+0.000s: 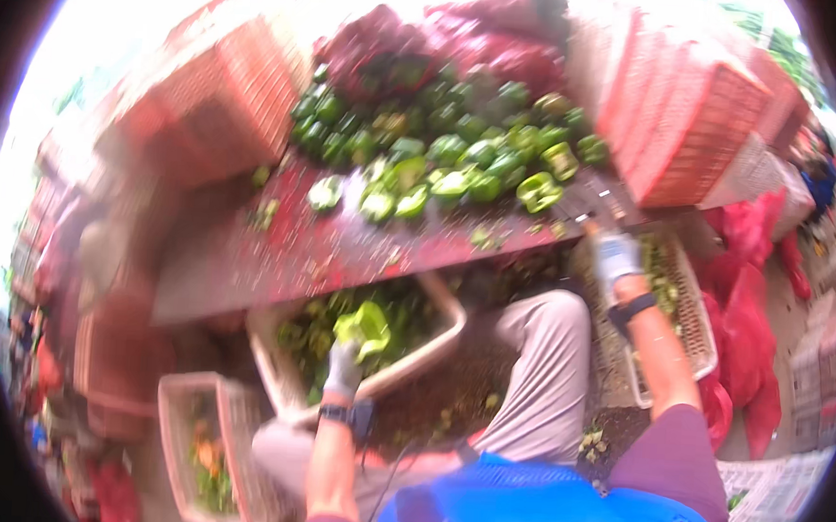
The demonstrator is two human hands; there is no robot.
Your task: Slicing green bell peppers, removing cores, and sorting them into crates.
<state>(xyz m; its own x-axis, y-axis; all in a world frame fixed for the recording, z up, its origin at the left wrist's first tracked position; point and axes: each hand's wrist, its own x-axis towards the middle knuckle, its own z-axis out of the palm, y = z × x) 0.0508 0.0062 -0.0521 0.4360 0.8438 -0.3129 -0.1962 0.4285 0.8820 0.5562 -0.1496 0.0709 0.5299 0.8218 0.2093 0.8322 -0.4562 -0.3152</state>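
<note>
My left hand, in a pale glove, is closed on a cut green bell pepper with its hollow inside showing. It holds the pepper above a pale crate of green pepper pieces. My right hand, also gloved, is at the front right edge of the dark red table. Its fingers are closed on what looks like a small knife, smeared by motion. Cut pepper halves lie along the front of a pile of whole green bell peppers.
Red mesh sacks lie behind the peppers. Stacked orange crates stand at the left and right. A pale crate with scraps is below my right arm, beside red sacks. Another crate stands at lower left.
</note>
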